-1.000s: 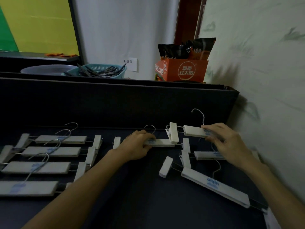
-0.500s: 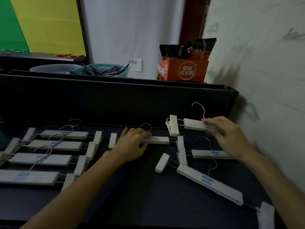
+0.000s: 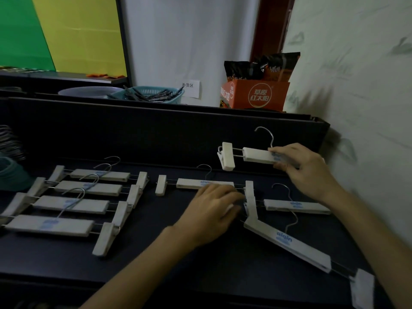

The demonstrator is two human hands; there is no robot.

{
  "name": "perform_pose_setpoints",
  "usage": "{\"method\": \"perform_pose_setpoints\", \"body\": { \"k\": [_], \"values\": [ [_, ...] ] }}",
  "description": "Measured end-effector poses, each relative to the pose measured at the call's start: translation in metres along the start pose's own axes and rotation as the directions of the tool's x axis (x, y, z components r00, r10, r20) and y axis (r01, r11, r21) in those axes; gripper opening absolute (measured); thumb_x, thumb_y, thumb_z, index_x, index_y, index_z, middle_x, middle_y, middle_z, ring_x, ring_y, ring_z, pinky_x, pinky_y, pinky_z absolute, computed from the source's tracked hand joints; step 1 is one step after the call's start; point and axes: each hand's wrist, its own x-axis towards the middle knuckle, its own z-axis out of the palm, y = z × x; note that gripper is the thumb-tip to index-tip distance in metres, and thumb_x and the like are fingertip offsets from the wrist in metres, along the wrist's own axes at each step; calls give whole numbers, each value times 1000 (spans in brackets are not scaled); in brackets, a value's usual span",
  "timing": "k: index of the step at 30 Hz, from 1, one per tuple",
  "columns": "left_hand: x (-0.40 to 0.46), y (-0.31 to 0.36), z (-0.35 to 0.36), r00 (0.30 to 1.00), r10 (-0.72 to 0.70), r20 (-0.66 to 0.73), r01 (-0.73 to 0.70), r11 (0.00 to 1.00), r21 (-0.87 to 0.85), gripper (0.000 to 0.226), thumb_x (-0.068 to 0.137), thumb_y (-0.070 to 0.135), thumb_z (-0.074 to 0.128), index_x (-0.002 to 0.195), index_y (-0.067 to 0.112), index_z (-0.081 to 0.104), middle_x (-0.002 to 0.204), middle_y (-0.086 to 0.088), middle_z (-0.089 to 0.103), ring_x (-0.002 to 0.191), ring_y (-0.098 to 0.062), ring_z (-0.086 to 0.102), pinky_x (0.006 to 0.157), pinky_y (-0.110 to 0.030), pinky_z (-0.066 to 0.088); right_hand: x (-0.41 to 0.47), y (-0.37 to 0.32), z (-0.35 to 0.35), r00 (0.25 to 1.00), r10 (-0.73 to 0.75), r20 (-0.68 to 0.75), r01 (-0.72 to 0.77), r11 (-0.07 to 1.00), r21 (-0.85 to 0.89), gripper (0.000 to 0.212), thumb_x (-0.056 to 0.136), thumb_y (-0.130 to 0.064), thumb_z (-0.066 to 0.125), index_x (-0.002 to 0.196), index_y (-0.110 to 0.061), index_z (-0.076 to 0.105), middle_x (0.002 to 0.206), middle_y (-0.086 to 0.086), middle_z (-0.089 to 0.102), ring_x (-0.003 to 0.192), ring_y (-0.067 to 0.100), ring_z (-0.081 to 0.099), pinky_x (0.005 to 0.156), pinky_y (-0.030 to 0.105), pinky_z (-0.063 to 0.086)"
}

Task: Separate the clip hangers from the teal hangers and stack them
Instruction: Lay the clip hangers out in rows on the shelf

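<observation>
While our right hand (image 3: 305,168) pinches one clip hanger (image 3: 256,154) raised above the dark table (image 3: 178,259), our left hand (image 3: 211,210) curls over a clip near that hanger. Four sorted hangers (image 3: 73,197) lie far left of it.

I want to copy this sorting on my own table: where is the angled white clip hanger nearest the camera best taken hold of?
Probably by the flat white bar of the angled clip hanger, near the blue print, coming from above and pinching across its narrow width. It lies flat and slanted on the dark table, its bar free on both sides, while its clips sit on thin wire rods.
</observation>
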Motion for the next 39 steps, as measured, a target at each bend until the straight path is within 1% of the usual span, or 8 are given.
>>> {"method": "perform_pose_setpoints", "body": {
  "k": [4,7,10,15,20,27,35,39],
  "values": [
    [4,28,18,988,150,45,-150,989,3,38,93,37,49,131,29,47,138,2,45,129,-13,36,111,-36,24,1,-8,1,999,4,34,-3,1000,-30,38,86,-10,63,123,-20,60,110,1,57,97,12,52,82,14,37],
    [3,38,33,979,193,72,-191,981,-29,38,94,34,51,130,25,50,137,-1,48,128,-16,40,112,-38,26,1,-20,10,996,22,88,-19,999,-31,38,87,-15,62,124,-23,59,111,-1,56,98,13,53,85,29,46],
    [2,43,43,976,201,83,-199,979,-31,37,94,31,51,130,24,52,131,0,54,121,-18,45,105,-38,33,3,-36,26,985,22,171,-13,998,-58,39,89,-23,59,127,-29,55,112,-5,52,97,11,51,86,35,47],
    [-5,43,46,976,216,17,-215,975,-60,33,93,31,51,124,21,58,119,0,61,108,-21,51,93,-37,40,7,-72,58,968,22,250,20,986,-163,40,91,-29,56,131,-30,50,112,-3,51,100,13,49,86,33,45],
    [-22,34,40,972,234,7,-232,968,-100,34,90,29,52,122,21,58,124,-1,58,118,-20,47,96,-38,40,11,-105,87,948,38,316,36,974,-225,39,93,-31,53,132,-29,48,115,-1,49,104,18,48,89,32,42],
    [-44,22,22,971,241,11,-237,962,-139,32,90,29,49,119,18,59,125,-1,57,117,-19,46,93,-36,41,16,-118,117,912,132,389,-17,959,-284,44,93,-28,55,136,-26,45,122,4,48,110,22,47,91,34,41],
    [-56,16,20,971,239,24,-234,963,-133,32,90,30,50,121,23,58,126,5,56,117,-17,45,89,-36,44,14,-120,123,903,175,391,-65,958,-280,43,95,-34,50,136,-25,45,123,3,50,109,20,49,92,34,41],
    [-59,14,17,974,225,31,-220,968,-119,35,91,32,47,124,24,57,126,7,56,118,-15,45,89,-35,43,12,-118,123,902,166,398,-47,955,-292,40,96,-36,47,135,-25,46,125,3,53,113,21,49,97,33,35]
  ]
}}
